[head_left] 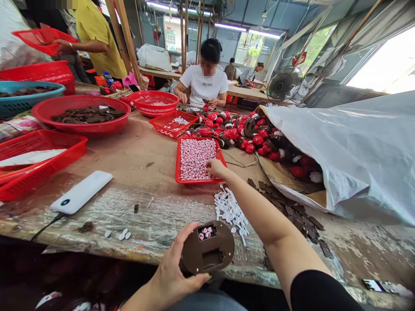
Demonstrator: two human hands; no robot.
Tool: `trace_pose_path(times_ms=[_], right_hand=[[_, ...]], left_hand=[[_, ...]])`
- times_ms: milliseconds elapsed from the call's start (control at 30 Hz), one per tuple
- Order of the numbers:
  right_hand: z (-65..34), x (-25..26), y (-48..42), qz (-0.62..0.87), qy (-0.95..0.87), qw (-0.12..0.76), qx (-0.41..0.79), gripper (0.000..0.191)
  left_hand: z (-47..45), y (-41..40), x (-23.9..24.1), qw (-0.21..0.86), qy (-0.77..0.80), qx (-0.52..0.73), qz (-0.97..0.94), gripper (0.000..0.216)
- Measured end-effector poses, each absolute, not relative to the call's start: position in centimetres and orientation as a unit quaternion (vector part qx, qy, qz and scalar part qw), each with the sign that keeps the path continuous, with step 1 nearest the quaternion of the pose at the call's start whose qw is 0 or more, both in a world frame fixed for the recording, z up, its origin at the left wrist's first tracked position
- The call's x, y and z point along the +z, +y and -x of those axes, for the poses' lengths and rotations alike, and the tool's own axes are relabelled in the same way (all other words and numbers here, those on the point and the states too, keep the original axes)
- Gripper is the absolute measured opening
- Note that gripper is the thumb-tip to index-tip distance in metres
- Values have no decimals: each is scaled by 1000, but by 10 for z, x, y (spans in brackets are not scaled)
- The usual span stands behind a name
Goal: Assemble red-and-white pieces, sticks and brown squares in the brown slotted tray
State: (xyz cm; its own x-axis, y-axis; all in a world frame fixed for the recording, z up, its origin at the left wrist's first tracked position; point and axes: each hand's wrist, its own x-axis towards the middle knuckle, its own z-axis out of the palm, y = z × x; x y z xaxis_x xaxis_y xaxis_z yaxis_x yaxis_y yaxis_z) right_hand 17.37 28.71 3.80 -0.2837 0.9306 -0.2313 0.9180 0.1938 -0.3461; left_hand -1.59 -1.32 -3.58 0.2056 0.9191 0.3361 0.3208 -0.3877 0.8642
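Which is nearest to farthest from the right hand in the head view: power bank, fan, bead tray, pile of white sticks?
1. Bead tray: directly under the right hand.
2. Pile of white sticks: just on the wearer's side of it.
3. Power bank: well to the left.
4. Fan: far back, to the right.
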Motion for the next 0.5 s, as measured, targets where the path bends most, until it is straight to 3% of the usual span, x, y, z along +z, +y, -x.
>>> trace_pose_path(times_ms=[233, 500], right_hand=[[-178, 39, 280, 593, -768, 4, 242, 19], [-188, 75, 246, 594, -749, 152, 251, 18]], left_hand=[[17, -12, -30, 346, 443, 436, -703, 97], [15, -15, -36, 337, 458, 450, -688, 103]])
